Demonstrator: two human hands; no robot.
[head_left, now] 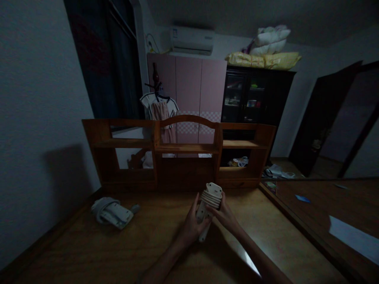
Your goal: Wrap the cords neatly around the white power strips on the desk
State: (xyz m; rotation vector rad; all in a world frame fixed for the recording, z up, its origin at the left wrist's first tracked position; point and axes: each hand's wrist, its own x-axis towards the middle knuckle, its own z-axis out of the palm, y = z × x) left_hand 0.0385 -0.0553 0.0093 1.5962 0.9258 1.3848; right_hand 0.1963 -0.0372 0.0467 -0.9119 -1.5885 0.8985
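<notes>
A white power strip (209,201) with its cord wound around its upper half is held upright over a wooden desk (154,244). My left hand (191,225) is closed around the strip's lower part. My right hand (225,215) grips the coiled cord from the right side. Both forearms reach in from the bottom of the view. The room is dim.
Another white power strip with a bundled cord (111,212) lies on the desk at the left. A wooden shelf unit (180,156) stands along the desk's back edge. Papers (352,236) lie on a dark surface at the right. A pink wardrobe (192,90) and a dark cabinet (254,96) stand behind.
</notes>
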